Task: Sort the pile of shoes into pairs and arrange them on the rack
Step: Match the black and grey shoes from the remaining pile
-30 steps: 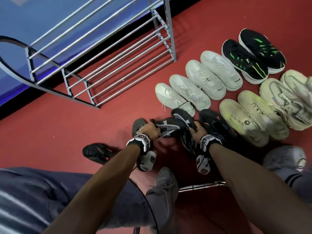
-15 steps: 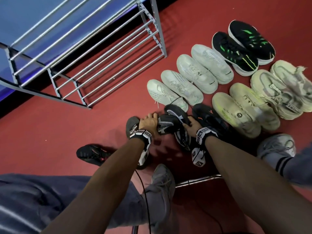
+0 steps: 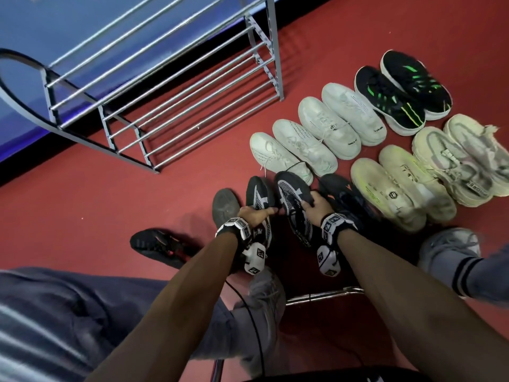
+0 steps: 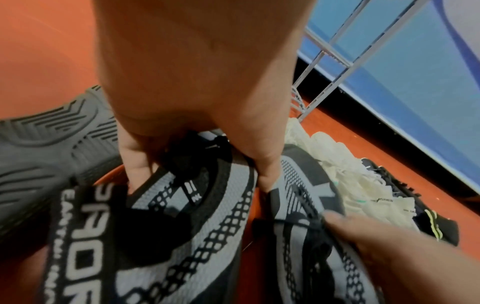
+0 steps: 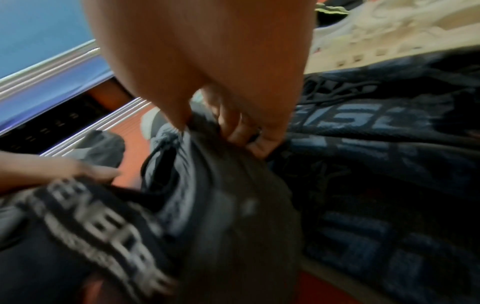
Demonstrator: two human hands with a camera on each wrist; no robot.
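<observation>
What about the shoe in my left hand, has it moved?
Yes: the left hand swung its black-and-white shoe from crosswise to toe toward the white shoes.

Shiny metal rack, matt red floor, knitted mesh black-and-grey shoes

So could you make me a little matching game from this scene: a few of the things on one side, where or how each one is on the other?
Things:
1. black-and-white mesh shoes
2. black shoes with green stripes
3. shoe rack
4. grey shoe

States:
A. sole up on the floor
B. no shoes on it
C. one in each hand's grip
D. far end of the back row

Pairs: 1-C, 2-D, 3-B, 4-A
</observation>
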